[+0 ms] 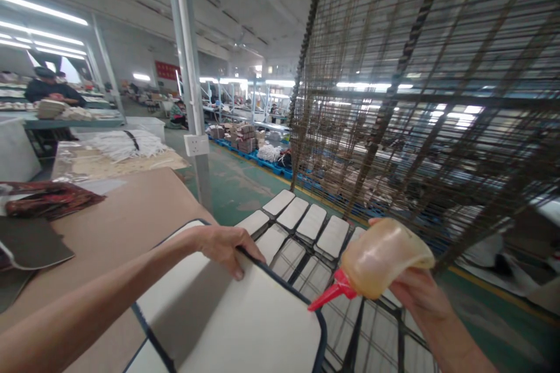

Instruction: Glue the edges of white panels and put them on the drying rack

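A cream panel with a dark navy edge binding (258, 315) lies across the near table corner. My left hand (230, 247) grips its far edge, with the thumb on the cream face and the fingers over the binding. In my right hand (415, 285) is a yellowish, translucent squeeze bottle (385, 256), tipped nozzle-down. Its red nozzle (328, 296) points left, and the tip is at the panel's right edge by the binding; whether it touches I cannot tell. Part of another bound panel (146, 358) shows below at the lower left.
Several smaller cream panels (332, 236) lie in rows on a wire rack right of the brown table (118, 215). A tall wire mesh frame (394, 87) rises at the right. A metal post (186, 52) stands beyond the table. A person (52, 90) works at the far left.
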A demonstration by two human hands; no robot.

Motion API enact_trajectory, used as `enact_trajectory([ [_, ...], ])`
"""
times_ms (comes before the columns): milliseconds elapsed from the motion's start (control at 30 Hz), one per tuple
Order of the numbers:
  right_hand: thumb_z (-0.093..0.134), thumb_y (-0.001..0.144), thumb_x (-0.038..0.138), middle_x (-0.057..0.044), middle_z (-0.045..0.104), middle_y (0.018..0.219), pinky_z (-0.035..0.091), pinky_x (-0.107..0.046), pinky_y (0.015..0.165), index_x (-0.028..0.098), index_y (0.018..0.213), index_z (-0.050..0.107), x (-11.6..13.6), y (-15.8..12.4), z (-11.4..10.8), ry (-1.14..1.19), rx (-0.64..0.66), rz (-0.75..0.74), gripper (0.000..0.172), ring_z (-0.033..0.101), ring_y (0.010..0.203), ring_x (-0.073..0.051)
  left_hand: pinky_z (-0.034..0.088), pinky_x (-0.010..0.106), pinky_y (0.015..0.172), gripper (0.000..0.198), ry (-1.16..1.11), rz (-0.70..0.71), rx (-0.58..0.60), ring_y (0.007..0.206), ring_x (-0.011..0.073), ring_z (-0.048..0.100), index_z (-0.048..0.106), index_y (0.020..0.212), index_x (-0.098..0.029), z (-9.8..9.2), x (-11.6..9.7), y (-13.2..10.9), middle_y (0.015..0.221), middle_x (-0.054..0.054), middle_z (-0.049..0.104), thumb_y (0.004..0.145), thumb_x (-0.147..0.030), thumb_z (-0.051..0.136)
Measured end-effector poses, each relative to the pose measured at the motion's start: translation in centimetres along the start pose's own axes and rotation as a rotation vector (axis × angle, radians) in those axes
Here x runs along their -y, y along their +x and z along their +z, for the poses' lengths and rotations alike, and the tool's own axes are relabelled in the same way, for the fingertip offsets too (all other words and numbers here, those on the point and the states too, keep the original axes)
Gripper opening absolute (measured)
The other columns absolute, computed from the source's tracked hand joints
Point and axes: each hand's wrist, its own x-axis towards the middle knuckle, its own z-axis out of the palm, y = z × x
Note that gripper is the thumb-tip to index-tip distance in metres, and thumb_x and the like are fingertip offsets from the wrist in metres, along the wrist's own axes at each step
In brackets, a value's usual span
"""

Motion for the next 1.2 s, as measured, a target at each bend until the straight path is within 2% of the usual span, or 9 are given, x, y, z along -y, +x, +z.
enact_trajectory([
  [133, 0.090, 0.047, 0.033, -0.003, 0.071, 0.093, 0.051, -0.032, 0.083, 0.032, 0.118, 0.060, -0.3, 0.2, -0.3, 0.021, 0.058, 0.022, 0.078, 0.063, 0.100, -0.025, 0.042, 0.027, 0.100, 0.062, -0.005, 0.025, 0.032, 0.112, 0.0268, 0.060, 0.068, 0.118, -0.020, -0.2, -0.4, -0.2, 0.120, 0.003, 0.068, 0.062, -0.042, 0.082],
  [267, 0.089, 0.045, 0.028, -0.007, 0.070, 0.097, 0.054, -0.042, 0.075, 0.030, 0.118, 0.060, -0.5, 0.4, -0.9, 0.033, 0.081, 0.009, 0.078, 0.067, 0.086, -0.031, 0.042, 0.027, 0.100, 0.062, -0.034, 0.051, 0.045, 0.113, 0.0268, 0.060, 0.067, 0.119, -0.019, -0.2, -0.5, -0.5, 0.121, 0.003, 0.067, 0.064, -0.044, 0.081],
  [367, 0.089, 0.044, 0.028, -0.010, 0.069, 0.099, 0.053, -0.050, 0.076, 0.028, 0.117, 0.060, -0.2, 0.6, -0.8, 0.036, 0.088, 0.050, 0.078, 0.065, 0.091, -0.036, 0.042, 0.028, 0.099, 0.061, -0.060, 0.060, 0.051, 0.112, 0.0270, 0.060, 0.067, 0.119, -0.020, -0.1, -0.7, -0.7, 0.120, 0.003, 0.068, 0.065, -0.046, 0.080],
  [500, 0.087, 0.044, 0.026, -0.011, 0.069, 0.099, 0.053, -0.050, 0.076, 0.027, 0.115, 0.061, -0.3, 0.7, -0.9, 0.032, 0.087, 0.047, 0.076, 0.065, 0.088, -0.035, 0.042, 0.027, 0.099, 0.062, -0.068, 0.066, 0.039, 0.112, 0.0268, 0.060, 0.068, 0.118, -0.020, -0.1, -0.7, -0.9, 0.119, 0.003, 0.068, 0.064, -0.049, 0.080],
  [600, 0.087, 0.043, 0.027, -0.012, 0.070, 0.095, 0.053, -0.053, 0.072, 0.027, 0.118, 0.059, -1.0, 0.8, -1.5, 0.024, 0.052, 0.039, 0.080, 0.066, 0.081, -0.036, 0.042, 0.028, 0.099, 0.062, -0.070, 0.058, 0.031, 0.111, 0.0271, 0.060, 0.069, 0.117, -0.019, -0.1, -0.5, -1.0, 0.119, 0.003, 0.068, 0.064, -0.049, 0.079],
  [733, 0.082, 0.043, 0.019, -0.009, 0.070, 0.089, 0.055, -0.041, 0.065, 0.028, 0.121, 0.056, -1.1, 0.4, -1.9, 0.026, -0.033, -0.007, 0.082, 0.067, 0.073, -0.029, 0.044, 0.030, 0.098, 0.059, -0.079, 0.052, -0.001, 0.109, 0.0287, 0.061, 0.071, 0.112, -0.018, 0.0, -0.2, -1.3, 0.115, 0.005, 0.070, 0.062, -0.048, 0.081],
  [900, 0.082, 0.040, 0.017, -0.005, 0.070, 0.082, 0.054, -0.044, 0.073, 0.028, 0.113, 0.061, 0.3, -0.1, -0.4, 0.034, -0.095, 0.043, 0.077, 0.066, 0.079, -0.030, 0.046, 0.027, 0.092, 0.059, -0.060, 0.023, -0.017, 0.104, 0.0272, 0.063, 0.071, 0.110, -0.018, 0.0, -0.2, -1.6, 0.110, 0.003, 0.072, 0.062, -0.050, 0.081],
  [1133, 0.082, 0.044, 0.018, -0.005, 0.065, 0.112, 0.051, -0.034, 0.079, 0.028, 0.107, 0.065, 0.0, 0.0, -0.1, 0.020, -0.093, -0.019, 0.066, 0.060, 0.098, -0.026, 0.046, 0.026, 0.092, 0.061, -0.100, 0.056, 0.001, 0.103, 0.0272, 0.063, 0.071, 0.110, -0.017, 0.1, -0.1, -1.5, 0.110, 0.003, 0.072, 0.062, -0.055, 0.078],
  [1200, 0.082, 0.044, 0.018, -0.005, 0.065, 0.109, 0.052, -0.033, 0.075, 0.027, 0.106, 0.066, -0.2, -0.2, -0.3, 0.000, -0.068, -0.034, 0.064, 0.061, 0.093, -0.025, 0.048, 0.025, 0.087, 0.060, -0.071, 0.062, -0.079, 0.097, 0.0269, 0.065, 0.073, 0.105, -0.017, 0.2, 0.1, -1.7, 0.104, 0.002, 0.074, 0.060, -0.056, 0.079],
])
